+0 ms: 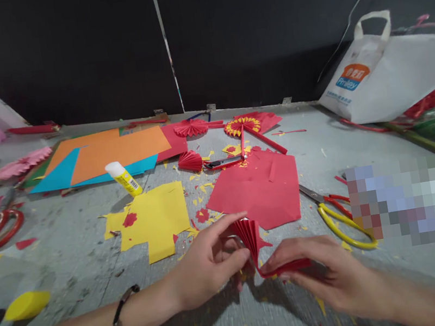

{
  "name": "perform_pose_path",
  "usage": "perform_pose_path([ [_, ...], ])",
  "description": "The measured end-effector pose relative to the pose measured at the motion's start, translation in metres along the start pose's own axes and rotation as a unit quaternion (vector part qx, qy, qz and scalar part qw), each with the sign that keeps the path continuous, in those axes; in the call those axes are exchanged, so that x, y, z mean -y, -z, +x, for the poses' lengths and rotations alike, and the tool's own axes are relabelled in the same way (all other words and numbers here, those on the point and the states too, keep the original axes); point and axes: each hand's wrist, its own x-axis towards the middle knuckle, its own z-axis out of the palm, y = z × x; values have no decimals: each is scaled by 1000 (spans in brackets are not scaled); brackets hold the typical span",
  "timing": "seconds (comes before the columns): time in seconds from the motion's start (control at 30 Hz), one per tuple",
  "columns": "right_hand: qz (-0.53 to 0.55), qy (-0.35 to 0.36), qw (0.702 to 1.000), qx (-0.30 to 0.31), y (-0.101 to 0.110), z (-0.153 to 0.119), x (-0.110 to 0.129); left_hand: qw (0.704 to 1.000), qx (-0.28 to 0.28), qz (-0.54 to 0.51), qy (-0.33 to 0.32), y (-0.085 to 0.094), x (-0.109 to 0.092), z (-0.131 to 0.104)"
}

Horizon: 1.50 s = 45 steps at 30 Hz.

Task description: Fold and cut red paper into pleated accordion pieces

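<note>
A pleated red paper fan (248, 237) is held between my two hands above the grey table. My left hand (211, 257) pinches its spread, upright pleats from the left side. Lower down, my right hand (320, 268) grips the folded strip that runs off to the right. The pleats meet in a narrow fold between the hands. Just behind lies a sheet of red paper (275, 192) with a ragged edge. Yellow paper (155, 217), cut irregularly and bearing a small red flower shape, is left of it. Scissors (347, 225) with red and yellow handles rest right of my right hand.
A glue stick (124, 179) stands tilted behind the yellow paper. Orange paper (116, 151) overlaps blue sheets. Finished paper rosettes (242, 126) and a utility knife (223, 162) lie farther back. A white bag (389, 75) stands at right, more scissors (2, 227) at left. Paper scraps are scattered around.
</note>
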Motion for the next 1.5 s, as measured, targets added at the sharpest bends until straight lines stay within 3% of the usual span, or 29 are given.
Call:
perform_pose_path([
  [0.17, -30, 35, 999, 6, -3, 0, 0, 995, 26, -94, 1, -9, 1, -4],
  [0.47, -60, 55, 996, -20, -2, 3, 1, 988, -94, -122, 26, -13, 5, 1],
  [0.6, -64, 77, 995, -25, -4, 3, -1, 986, -110, -120, 39, -12, 4, 1],
  [0.7, -60, 86, 994, -19, -5, 4, -2, 990, -89, -110, 20, -12, 5, 0],
  [0.9, -49, 71, 996, 12, -5, 5, -1, 998, -27, 38, -30, -9, 12, -6],
  [1.03, -51, 51, 997, 17, -4, 6, 1, 982, -14, 158, -97, -8, 9, -10],
  [1.27, -45, 20, 996, 73, -1, -3, 1, 968, -24, 213, -130, -8, 4, -7],
  [1.4, -49, 5, 992, 116, -2, -9, -2, 950, 18, 270, -156, -7, -2, -6],
  [1.5, -56, 3, 992, 111, -4, -10, -4, 947, 39, 280, -154, -7, -3, -8],
])
